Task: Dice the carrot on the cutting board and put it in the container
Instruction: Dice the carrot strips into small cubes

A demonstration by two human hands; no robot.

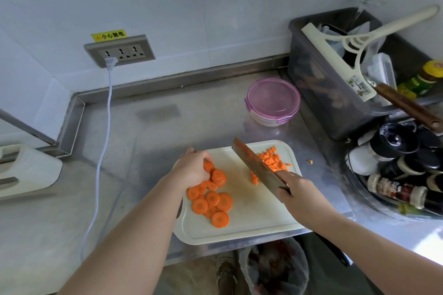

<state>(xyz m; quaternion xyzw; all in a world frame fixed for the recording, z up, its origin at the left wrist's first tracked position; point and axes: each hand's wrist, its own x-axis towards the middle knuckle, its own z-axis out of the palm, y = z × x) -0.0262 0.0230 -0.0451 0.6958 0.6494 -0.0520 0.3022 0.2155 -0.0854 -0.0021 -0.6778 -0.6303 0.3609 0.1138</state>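
Note:
A white cutting board [249, 218] lies at the steel counter's front edge. Orange carrot rounds [212, 200] lie in a loose heap on its left half. My left hand [191, 167] curls over the top of that heap and holds a small stack of rounds. A pile of diced carrot [272, 159] sits at the board's far right corner, with a few cubes beside the blade. My right hand [296, 193] grips the handle of a cleaver [256, 164], its blade tilted above the board's middle. A round container with a pink clip lid [273, 100] stands behind the board, closed.
One carrot bit [310, 162] lies on the counter right of the board. A grey bin of utensils [335, 74] and a tub of spice bottles [402, 175] crowd the right side. A white cable [103, 146] hangs from the wall socket. A waste bin [275, 268] stands below the counter edge.

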